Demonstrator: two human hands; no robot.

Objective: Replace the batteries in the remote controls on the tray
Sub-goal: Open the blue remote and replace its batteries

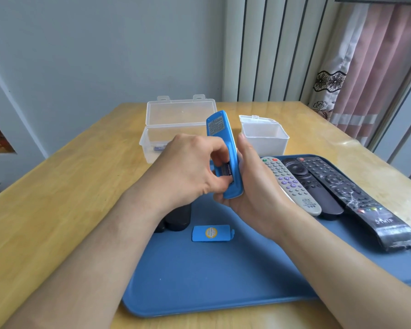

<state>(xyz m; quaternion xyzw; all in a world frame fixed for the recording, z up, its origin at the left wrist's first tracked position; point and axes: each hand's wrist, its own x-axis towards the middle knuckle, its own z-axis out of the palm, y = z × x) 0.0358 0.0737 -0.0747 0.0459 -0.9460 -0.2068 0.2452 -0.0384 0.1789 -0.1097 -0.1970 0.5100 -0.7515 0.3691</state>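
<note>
A blue remote (pixel 220 136) stands tilted above the blue tray (pixel 199 281), back side toward me, its battery bay uncovered. My right hand (pixel 254 184) cups its lower end from behind. My left hand (pixel 190 172) pinches a battery (pixel 227 170) that sits in the bay. The remote's blue battery cover (pixel 211 233) lies flat on the tray below my hands. On the right of the tray lie a grey remote (pixel 292 186) and two black remotes (pixel 318 188), (pixel 356 198). Dark objects (pixel 177 218) lie partly hidden under my left wrist.
A clear plastic box (pixel 176 129) with its lid up stands behind the tray, a battery (pixel 159 147) inside it. A smaller white box (pixel 263 136) stands open to its right. The wooden table (pixel 45 210) extends left; curtains hang at the far right.
</note>
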